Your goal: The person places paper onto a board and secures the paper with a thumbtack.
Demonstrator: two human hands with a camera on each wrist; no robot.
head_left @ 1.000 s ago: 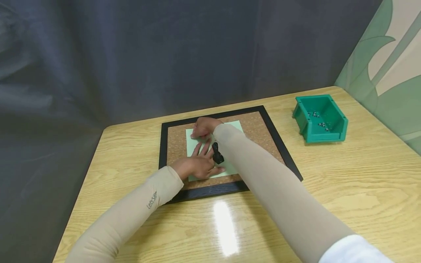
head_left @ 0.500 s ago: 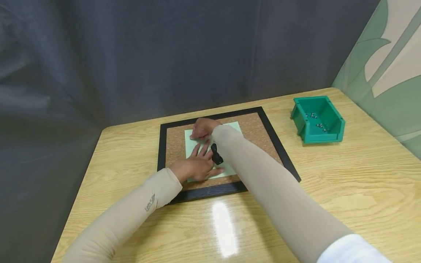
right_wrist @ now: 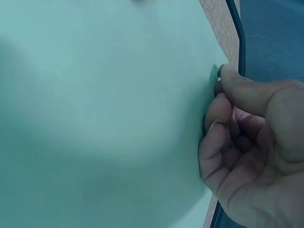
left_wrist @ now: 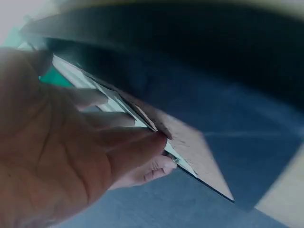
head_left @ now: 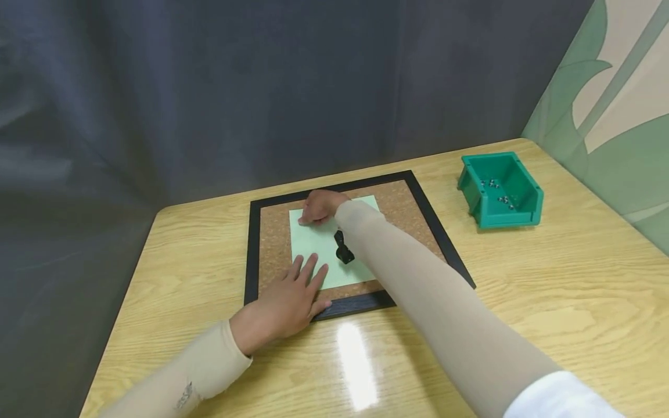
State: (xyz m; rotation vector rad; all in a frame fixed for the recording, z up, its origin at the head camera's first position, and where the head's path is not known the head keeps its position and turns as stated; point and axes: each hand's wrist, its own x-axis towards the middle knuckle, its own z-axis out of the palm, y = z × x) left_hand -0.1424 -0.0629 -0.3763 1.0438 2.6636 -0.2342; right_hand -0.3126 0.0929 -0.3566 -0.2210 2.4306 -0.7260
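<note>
A pale green sheet of paper [head_left: 313, 244] lies on a corkboard [head_left: 274, 249] with a black frame. My right hand [head_left: 320, 206] is at the paper's far left corner, its fingers curled and the thumb at the corner. A small shiny push pin [left_wrist: 174, 160] shows at the right hand's thumb tip in the left wrist view; most of it is hidden by the fingers. My left hand [head_left: 290, 299] has its fingers spread over the board's near left corner, fingertips by the paper's near edge. The left hand holds nothing.
A green bin [head_left: 509, 219] with several small shiny pins [head_left: 504, 200] stands on the wooden table [head_left: 533, 325], right of the board. A dark curtain [head_left: 292, 98] hangs behind the table. The black wrist camera [head_left: 343, 249] sits under the right wrist, above the paper.
My left hand has come off the middle of the paper and moved back toward the near left corner of the board. My right hand stays at the paper's far left corner.
</note>
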